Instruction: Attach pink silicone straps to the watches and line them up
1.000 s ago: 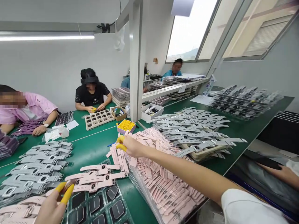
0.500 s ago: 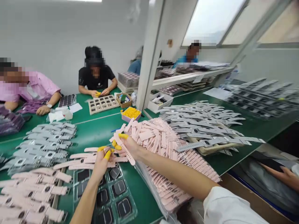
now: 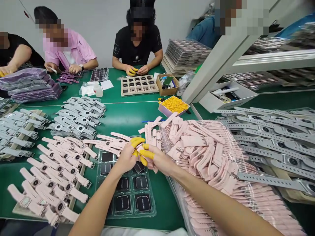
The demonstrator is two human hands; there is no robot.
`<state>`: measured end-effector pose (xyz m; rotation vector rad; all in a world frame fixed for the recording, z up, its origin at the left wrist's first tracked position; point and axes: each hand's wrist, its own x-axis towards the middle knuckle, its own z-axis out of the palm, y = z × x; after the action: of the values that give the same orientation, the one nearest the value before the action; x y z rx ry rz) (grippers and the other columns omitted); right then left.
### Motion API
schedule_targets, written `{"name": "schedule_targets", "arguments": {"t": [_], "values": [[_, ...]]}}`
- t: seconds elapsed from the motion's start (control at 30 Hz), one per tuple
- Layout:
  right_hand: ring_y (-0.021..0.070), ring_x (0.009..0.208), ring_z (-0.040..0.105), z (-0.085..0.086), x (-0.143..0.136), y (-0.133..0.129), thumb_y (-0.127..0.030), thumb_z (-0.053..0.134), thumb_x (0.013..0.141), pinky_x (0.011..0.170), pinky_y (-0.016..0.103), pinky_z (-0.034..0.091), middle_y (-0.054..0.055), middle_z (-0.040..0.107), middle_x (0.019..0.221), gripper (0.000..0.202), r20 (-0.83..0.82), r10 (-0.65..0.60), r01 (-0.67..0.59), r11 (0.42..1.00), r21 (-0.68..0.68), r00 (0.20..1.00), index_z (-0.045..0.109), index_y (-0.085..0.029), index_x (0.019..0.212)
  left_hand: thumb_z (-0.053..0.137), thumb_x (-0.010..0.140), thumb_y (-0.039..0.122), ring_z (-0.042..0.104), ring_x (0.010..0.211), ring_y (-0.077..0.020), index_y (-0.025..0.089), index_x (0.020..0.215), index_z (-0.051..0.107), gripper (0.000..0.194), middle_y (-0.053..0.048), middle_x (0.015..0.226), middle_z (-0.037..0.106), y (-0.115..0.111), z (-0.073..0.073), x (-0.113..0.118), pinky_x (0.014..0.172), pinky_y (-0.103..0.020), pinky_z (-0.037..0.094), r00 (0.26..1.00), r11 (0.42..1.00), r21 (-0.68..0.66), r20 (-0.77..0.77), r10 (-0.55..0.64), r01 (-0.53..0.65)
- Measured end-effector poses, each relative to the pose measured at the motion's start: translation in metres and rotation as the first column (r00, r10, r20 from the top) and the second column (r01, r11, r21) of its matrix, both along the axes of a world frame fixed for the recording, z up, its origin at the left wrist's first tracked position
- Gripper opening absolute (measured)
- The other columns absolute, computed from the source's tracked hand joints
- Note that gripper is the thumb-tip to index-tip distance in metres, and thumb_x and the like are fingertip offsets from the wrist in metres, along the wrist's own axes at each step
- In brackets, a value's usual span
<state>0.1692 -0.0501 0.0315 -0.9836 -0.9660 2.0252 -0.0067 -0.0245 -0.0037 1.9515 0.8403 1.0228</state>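
Note:
My left hand (image 3: 127, 156) and my right hand (image 3: 161, 160) meet over a clear plastic tray (image 3: 153, 209), with yellow finger covers on the fingertips. Between them they pinch a pink smartwatch, mostly hidden by the fingers. My right hand is closed on a pink watch strap (image 3: 153, 167), whose end shows below the fingers. Dark square watch faces (image 3: 143, 202) sit in the tray's pockets. Just beyond my left hand lie pink strapped watches (image 3: 108, 143). Close by my right hand is a heap of loose pink straps (image 3: 197, 141) on bagged rows of straps.
Pink watches (image 3: 60, 168) lie in rows at left, grey ones (image 3: 78, 116) behind. More grey-strapped watches (image 3: 275, 144) spread at right. A box of yellow finger covers (image 3: 174, 105) stands beyond the straps, near a slanting white post (image 3: 221, 55). Co-workers sit across the green table (image 3: 123, 114).
My hands have come together, and the strap in my right hand has moved in against my left fingers. The view has swung right and down toward the table.

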Motion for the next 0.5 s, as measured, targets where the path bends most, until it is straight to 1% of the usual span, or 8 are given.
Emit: {"name": "schedule_targets", "arguments": {"t": [0.1, 0.2, 0.33, 0.43, 0.5], "values": [[0.0058, 0.041, 0.032, -0.001, 0.001, 0.002, -0.053, 0.079, 0.078, 0.039, 0.018, 0.024, -0.007, 0.057, 0.055, 0.042, -0.027, -0.027, 0.027, 0.999, -0.022, 0.999, 0.053, -0.021, 0.088, 0.044, 0.092, 0.005, 0.062, 0.124, -0.0239, 0.024, 0.138, 0.06, 0.051, -0.011, 0.134, 0.066, -0.001, 0.003, -0.002, 0.109, -0.043, 0.05, 1.0, 1.0, 0.018, -0.021, 0.016, -0.016], [0.0061, 0.041, 0.031, 0.0, 0.0, 0.002, -0.05, 0.079, 0.077, 0.039, 0.019, 0.023, -0.007, 0.055, 0.055, 0.04, -0.069, -0.072, 0.069, 0.997, -0.04, 0.995, 0.055, -0.021, 0.09, 0.044, 0.095, 0.006, 0.063, 0.122, -0.0228, 0.024, 0.139, 0.059, 0.05, -0.01, 0.133, 0.066, -0.001, 0.002, -0.001, 0.106, -0.041, 0.051, 0.999, 0.998, 0.037, -0.023, 0.048, -0.047], [0.0061, 0.042, 0.031, 0.001, -0.001, 0.001, -0.047, 0.08, 0.075, 0.041, 0.019, 0.024, -0.008, 0.052, 0.055, 0.038, -0.151, -0.114, 0.097, 0.988, -0.116, 0.982, 0.054, -0.021, 0.087, 0.041, 0.099, 0.008, 0.061, 0.123, -0.0234, 0.024, 0.144, 0.056, 0.049, -0.012, 0.133, 0.064, -0.002, 0.003, -0.002, 0.107, -0.041, 0.05, 0.996, 0.996, 0.071, -0.072, 0.06, -0.055], [0.0059, 0.042, 0.03, 0.0, 0.002, 0.001, -0.045, 0.08, 0.076, 0.04, 0.019, 0.02, -0.007, 0.049, 0.055, 0.037, -0.173, -0.137, 0.111, 0.982, -0.152, 0.975, 0.051, -0.021, 0.081, 0.041, 0.104, 0.016, 0.058, 0.126, -0.025, 0.024, 0.149, 0.051, 0.047, -0.013, 0.137, 0.059, -0.004, 0.008, -0.005, 0.111, -0.043, 0.047, 0.991, 1.0, 0.019, -0.132, 0.007, -0.005], [0.0056, 0.042, 0.028, 0.0, 0.004, 0.002, -0.044, 0.079, 0.076, 0.04, 0.02, 0.018, -0.008, 0.047, 0.054, 0.037, -0.17, -0.13, 0.1, 0.98, -0.173, 0.977, 0.05, -0.021, 0.077, 0.039, 0.107, 0.023, 0.056, 0.129, -0.0254, 0.024, 0.151, 0.05, 0.045, -0.013, 0.14, 0.057, -0.006, 0.013, -0.008, 0.114, -0.044, 0.045, 0.989, 0.999, -0.021, -0.143, -0.035, 0.033]]}}
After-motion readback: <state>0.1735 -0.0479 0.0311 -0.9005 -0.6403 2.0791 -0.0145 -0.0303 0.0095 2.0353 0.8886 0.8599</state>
